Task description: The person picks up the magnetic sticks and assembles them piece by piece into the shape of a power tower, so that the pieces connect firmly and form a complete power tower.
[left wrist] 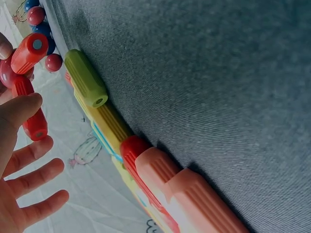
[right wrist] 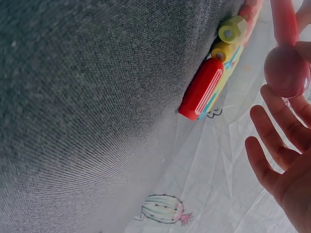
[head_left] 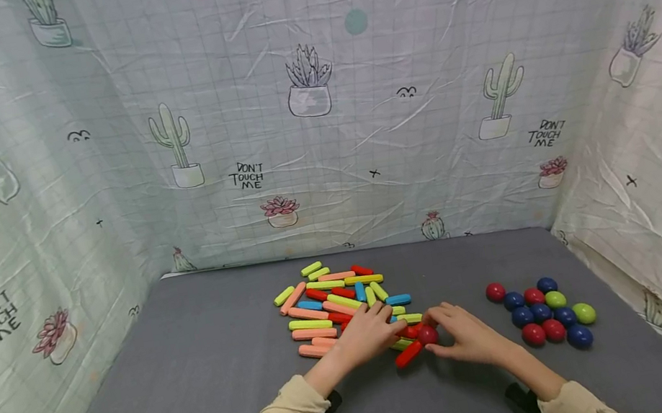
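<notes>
Red ball [head_left: 428, 335] gripped — 2 red sticks at it

Red ball is pinched by thumb & fingers of R hand [head_left: 466, 339], betw. both hands. 1st red stick [left wrist: 35, 124] is pinched in L hand [head_left: 362, 338], one end against ball; 2nd red stick [head_left: 408, 355], on near side, also meets ball. Mixed-colour sticks [head_left: 313, 334] are strewn on grey table [head_left: 201, 374], mostly beyond L hand. Loose balls [head_left: 541, 312] — red, blue, green — are grouped to right of R hand.
</notes>
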`<control>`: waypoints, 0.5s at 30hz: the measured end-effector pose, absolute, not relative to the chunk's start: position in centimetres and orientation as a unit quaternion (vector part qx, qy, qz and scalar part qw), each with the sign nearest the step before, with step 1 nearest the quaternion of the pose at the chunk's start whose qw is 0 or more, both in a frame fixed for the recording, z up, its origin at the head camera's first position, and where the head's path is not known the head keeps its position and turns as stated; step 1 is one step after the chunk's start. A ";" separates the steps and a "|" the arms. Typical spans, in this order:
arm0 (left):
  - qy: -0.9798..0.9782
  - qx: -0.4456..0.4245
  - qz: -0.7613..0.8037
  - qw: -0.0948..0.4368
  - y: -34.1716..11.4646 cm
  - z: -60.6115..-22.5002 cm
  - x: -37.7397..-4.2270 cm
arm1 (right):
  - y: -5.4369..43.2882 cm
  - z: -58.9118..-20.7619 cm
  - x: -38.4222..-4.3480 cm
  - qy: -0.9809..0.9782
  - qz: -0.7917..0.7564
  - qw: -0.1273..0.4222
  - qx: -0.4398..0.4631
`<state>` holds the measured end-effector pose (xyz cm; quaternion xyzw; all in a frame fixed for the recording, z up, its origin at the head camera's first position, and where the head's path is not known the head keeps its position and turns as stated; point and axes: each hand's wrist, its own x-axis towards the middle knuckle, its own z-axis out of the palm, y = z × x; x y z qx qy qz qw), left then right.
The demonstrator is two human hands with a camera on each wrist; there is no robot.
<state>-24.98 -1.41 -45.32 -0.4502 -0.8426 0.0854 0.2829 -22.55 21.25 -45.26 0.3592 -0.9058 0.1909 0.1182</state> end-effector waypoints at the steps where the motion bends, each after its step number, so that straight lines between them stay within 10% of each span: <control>1: -0.841 -0.452 0.087 0.285 -1.5 -45.3 -24.9 | 21.2 -45.2 -22.5 -0.907 0.189 0.115 0.358; 15: -0.838 -0.479 0.097 0.242 -2.3 -46.2 -24.2 | 21.5 -45.6 -22.4 -0.906 0.183 0.023 0.380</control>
